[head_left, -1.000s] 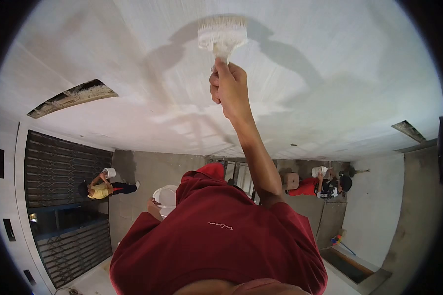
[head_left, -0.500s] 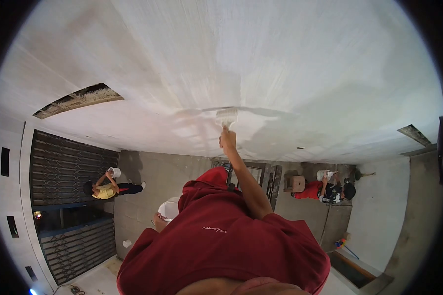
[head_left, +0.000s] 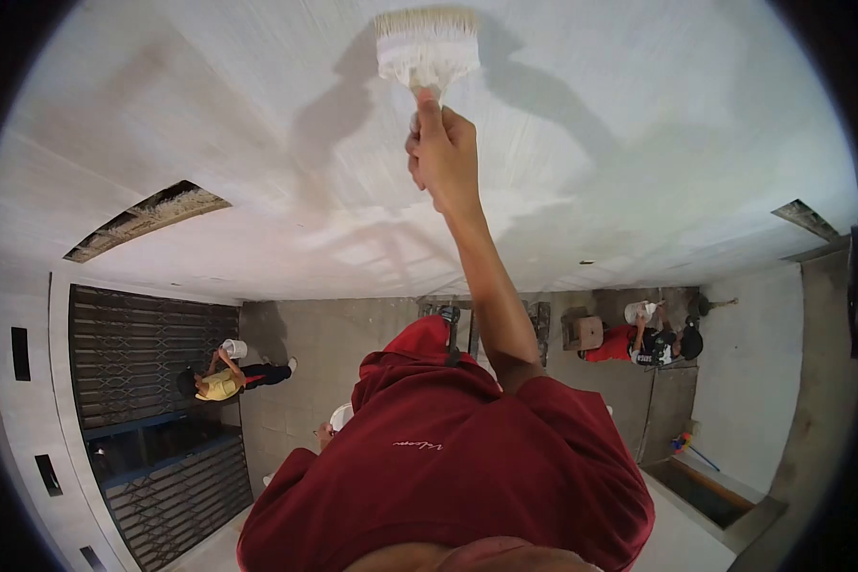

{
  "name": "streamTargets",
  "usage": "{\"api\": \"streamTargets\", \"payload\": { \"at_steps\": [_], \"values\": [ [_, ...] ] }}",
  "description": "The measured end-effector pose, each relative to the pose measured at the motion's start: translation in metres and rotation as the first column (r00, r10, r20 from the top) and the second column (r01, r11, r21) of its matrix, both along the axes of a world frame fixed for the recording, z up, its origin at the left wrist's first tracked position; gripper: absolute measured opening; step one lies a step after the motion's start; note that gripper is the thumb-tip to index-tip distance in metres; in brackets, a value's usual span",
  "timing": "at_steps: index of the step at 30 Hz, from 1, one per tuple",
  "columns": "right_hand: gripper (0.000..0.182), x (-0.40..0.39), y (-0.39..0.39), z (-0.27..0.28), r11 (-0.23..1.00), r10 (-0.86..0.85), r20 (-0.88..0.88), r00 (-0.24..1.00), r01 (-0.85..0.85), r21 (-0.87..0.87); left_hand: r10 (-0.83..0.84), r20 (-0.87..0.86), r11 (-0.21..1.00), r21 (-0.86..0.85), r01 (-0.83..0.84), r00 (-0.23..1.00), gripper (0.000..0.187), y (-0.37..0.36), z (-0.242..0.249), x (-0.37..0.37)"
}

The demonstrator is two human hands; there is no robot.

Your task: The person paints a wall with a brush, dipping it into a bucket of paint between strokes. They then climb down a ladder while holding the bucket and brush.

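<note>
My right hand is stretched up and closed around the handle of a wide paintbrush. White paint coats the brush's base, and its pale bristles lie against, or very near, a large whitish surface with streaky strokes. Low on the left, my left hand shows only in part beside a white bucket; its fingers grip the bucket at the rim. My red shirt hides most of the bucket and what is in it.
Rectangular openings break the whitish surface at left and right. A person in yellow holds a white container at the left, near a folding metal gate. Another person holds a bucket at the right, beside a brownish stool.
My right hand has swept the paintbrush upward across the surface, arm more extended. The bucket and my left hand are now more covered by my shirt.
</note>
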State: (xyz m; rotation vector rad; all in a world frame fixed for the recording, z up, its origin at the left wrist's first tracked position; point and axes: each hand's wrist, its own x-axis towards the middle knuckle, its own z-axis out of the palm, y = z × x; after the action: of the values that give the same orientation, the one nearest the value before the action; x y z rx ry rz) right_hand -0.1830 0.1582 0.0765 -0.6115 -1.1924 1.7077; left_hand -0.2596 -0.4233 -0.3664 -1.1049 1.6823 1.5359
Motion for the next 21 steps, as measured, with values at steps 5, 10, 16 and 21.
{"api": "streamTargets", "payload": {
  "at_steps": [5,10,16,21],
  "values": [
    [0.055,-0.030,0.024,-0.167,0.984,-0.174,0.137,0.975,0.166,0.069,0.008,0.005,1.000,0.008,-0.008,1.000,0.023,0.007,0.002,0.000],
    [0.057,-0.025,0.013,-0.288,0.971,-0.231,0.430,0.872,0.234,0.049,0.008,0.001,1.000,0.026,-0.008,1.000,0.022,0.015,0.002,-0.001],
    [0.054,0.006,-0.015,-0.260,0.900,0.165,0.430,0.888,0.043,-0.434,-0.010,-0.007,0.999,0.040,0.010,1.000,0.022,0.018,-0.004,-0.010],
    [0.043,0.000,-0.005,-0.090,0.934,0.123,0.143,0.982,-0.065,-0.352,-0.044,-0.010,0.998,0.033,0.045,0.999,0.022,0.024,0.003,-0.018]
  ]
}}
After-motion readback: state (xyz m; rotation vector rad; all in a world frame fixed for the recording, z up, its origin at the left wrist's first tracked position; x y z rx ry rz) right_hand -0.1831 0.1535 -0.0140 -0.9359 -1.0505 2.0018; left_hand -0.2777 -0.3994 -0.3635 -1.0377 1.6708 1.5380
